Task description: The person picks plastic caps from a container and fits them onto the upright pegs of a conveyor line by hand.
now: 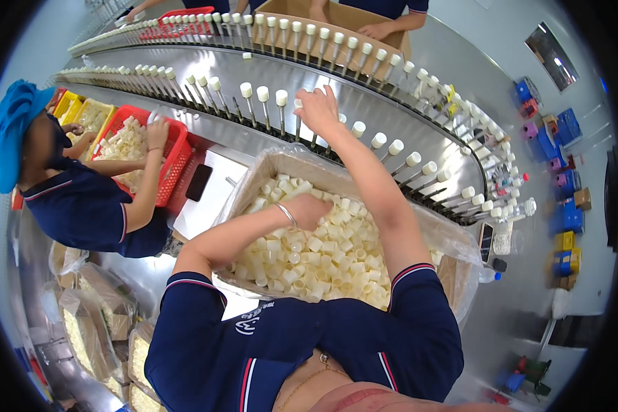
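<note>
Steel conveyor (391, 103) borders a box (273, 166) of caps (336, 261); right hand (317, 112) grasps one, left hand's (307, 211) grip unclear.

From my remote seat I see a black smartphone (198, 182) by the left edge of the white worktop (221, 184), a co-worker (93, 209) wearing a blue cap (14, 134), and blue bins (568, 127) far right.

Navy shirt (299, 329), red-white striped cuffs (412, 272), white print (248, 321), silver bangle (287, 215), gold necklace (324, 358)
</note>
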